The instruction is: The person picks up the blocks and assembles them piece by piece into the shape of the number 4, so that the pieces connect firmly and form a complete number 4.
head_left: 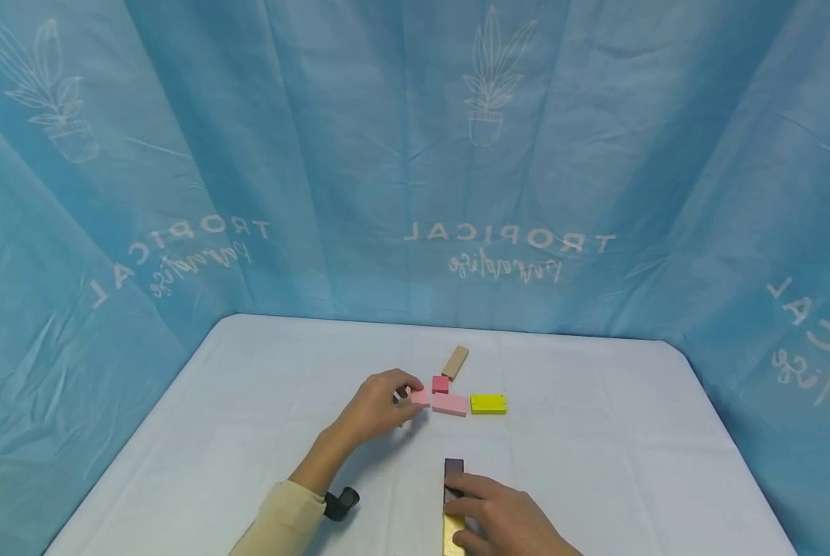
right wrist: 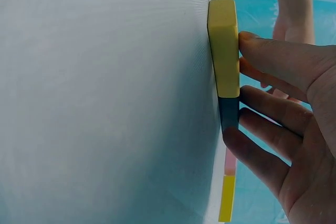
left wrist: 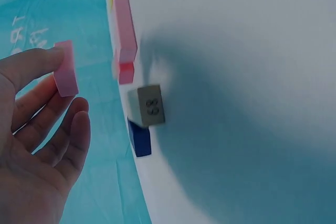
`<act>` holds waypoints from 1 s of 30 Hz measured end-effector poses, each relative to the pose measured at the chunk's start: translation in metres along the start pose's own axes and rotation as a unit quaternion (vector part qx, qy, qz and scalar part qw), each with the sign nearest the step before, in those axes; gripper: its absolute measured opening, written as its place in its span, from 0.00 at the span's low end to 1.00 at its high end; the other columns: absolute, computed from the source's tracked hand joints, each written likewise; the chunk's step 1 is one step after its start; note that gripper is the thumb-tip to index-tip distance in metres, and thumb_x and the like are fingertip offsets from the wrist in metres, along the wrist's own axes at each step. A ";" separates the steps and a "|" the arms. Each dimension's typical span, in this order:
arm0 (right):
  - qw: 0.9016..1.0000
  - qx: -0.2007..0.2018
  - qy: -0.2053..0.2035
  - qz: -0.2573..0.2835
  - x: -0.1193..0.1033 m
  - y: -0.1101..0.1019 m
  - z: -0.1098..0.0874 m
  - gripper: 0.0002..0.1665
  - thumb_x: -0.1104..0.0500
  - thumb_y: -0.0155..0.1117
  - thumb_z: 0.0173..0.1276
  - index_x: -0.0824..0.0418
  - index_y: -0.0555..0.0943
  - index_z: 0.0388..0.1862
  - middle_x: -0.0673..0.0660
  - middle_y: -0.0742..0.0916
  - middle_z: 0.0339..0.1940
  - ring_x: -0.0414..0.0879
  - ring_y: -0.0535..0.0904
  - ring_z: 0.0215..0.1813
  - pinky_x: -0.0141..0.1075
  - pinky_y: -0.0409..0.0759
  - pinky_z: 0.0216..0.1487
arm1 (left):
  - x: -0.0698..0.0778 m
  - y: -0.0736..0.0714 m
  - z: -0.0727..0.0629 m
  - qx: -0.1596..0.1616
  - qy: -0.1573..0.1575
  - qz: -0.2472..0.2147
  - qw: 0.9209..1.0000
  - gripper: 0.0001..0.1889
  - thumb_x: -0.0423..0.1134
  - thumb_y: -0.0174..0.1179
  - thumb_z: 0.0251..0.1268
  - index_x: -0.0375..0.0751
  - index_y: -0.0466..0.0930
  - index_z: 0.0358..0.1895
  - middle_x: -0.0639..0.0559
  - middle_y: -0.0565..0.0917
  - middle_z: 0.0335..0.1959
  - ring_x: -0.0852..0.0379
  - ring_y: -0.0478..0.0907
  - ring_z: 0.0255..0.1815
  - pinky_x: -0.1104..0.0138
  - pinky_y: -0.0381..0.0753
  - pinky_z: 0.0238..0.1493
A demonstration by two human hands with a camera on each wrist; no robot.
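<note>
My left hand (head_left: 376, 405) pinches a pink block (left wrist: 66, 69) between thumb and fingers, above the table's far middle. Below it stand a beige block (left wrist: 151, 105) marked 68 and a dark blue block (left wrist: 140, 139), both mostly hidden by the hand in the head view. Just right of the held block lies another pink block (head_left: 450, 405), with a small red block (head_left: 440, 384) behind it. My right hand (head_left: 508, 513) rests its fingertips on a yellow block (right wrist: 224, 48) and a dark block (right wrist: 229, 113), set end to end near the front.
A bright yellow block (head_left: 488, 405) lies at the right end of the pink one. Farther back, a wooden block (head_left: 455, 363) sits at a slant. The white table (head_left: 595, 432) is enclosed by blue curtains (head_left: 359, 193) at the back and sides.
</note>
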State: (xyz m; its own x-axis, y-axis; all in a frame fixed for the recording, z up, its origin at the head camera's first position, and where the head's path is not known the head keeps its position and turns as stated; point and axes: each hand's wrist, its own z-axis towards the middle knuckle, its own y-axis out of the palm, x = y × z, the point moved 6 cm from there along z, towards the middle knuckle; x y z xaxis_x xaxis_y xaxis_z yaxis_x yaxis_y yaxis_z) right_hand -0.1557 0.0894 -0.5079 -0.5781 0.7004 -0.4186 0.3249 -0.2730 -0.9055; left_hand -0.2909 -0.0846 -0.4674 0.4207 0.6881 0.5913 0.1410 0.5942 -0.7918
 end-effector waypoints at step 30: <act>1.000 -0.004 0.008 0.001 -0.002 0.000 0.001 0.21 0.40 0.63 0.65 0.42 0.82 0.55 0.42 0.76 0.63 0.41 0.72 0.61 0.44 0.77 0.53 | 0.024 0.046 -0.005 -0.084 0.051 -0.012 0.995 0.14 0.44 0.70 0.56 0.50 0.83 0.46 0.66 0.81 0.38 0.63 0.75 0.37 0.75 0.76 0.38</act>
State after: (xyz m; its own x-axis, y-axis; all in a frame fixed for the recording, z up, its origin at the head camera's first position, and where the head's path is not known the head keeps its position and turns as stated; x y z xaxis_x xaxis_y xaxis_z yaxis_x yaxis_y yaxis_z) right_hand -0.1549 0.0873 -0.5070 -0.5655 0.7106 -0.4186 0.3311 -0.2693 -0.9044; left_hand -0.2697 -0.0429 -0.4900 0.5035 0.6234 0.5982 0.2958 0.5262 -0.7973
